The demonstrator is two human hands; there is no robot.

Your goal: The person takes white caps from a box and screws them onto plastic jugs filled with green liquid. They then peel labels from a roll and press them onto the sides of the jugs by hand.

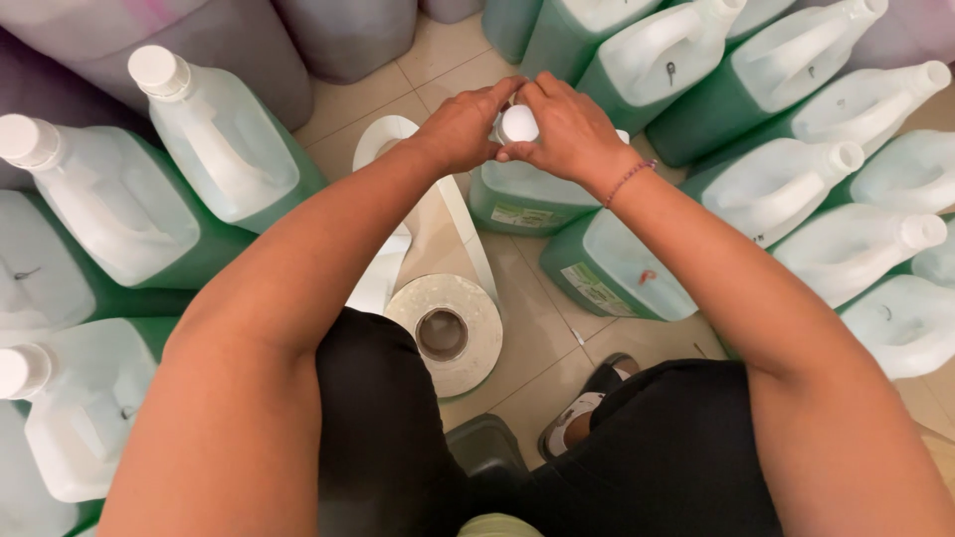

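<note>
Both my hands meet over the top of a plastic jug (pixel 522 194) filled with green liquid, standing on the tiled floor in front of me. My left hand (pixel 463 124) grips the jug's neck from the left. My right hand (pixel 567 129) closes around its round white cap (pixel 517 123) from the right, a beaded bracelet on that wrist. A second green jug (pixel 617 268) with a label stands just nearer, under my right forearm.
Several capped green jugs crowd the left side (pixel 214 149) and the right side (pixel 796 189). A roll of white label backing (pixel 445 333) lies on the floor between my knees, its strip trailing away. Grey containers (pixel 338 35) stand at the back.
</note>
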